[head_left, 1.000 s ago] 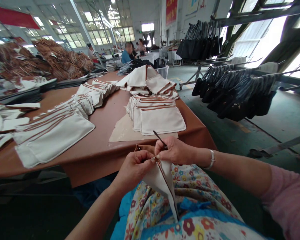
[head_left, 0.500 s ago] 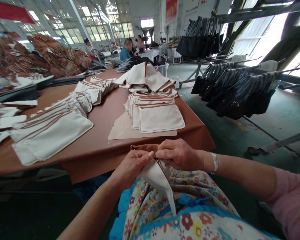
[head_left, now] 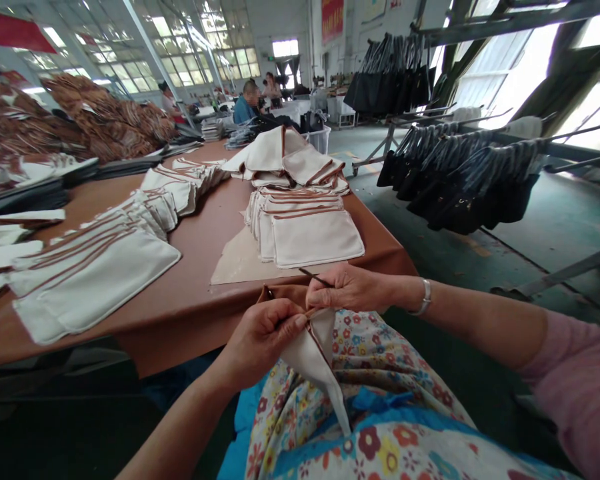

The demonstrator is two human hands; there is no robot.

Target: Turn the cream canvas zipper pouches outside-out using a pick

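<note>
Over my lap, a white leather-like bag piece (head_left: 314, 365) with brown edging hangs from my hands, its lower end narrowing to a strip. My left hand (head_left: 270, 333) is closed on it, thumb and fingers pinching the brown edge. Beside it, my right hand (head_left: 353, 288) is closed too, its fingertips at the same edge. A thin dark stick-like tool (head_left: 316, 276) pokes out from the right fist toward the table. A brown part of the piece (head_left: 289, 292) rises behind my left fingers. What lies between the fingertips is hidden.
Ahead, a brown-covered table (head_left: 205, 248) carries a stack of white pouches (head_left: 317, 238) on cardboard (head_left: 233, 260). Another row of white pouches (head_left: 100, 280) lies left. Racks with black bags (head_left: 473, 190) stand right. A person in blue (head_left: 244, 108) sits farther back.
My right hand has shifted slightly up and left and turned, so the dark tool now shows above its fingers. The left hand still pinches the white piece. The view has shifted slightly.
</note>
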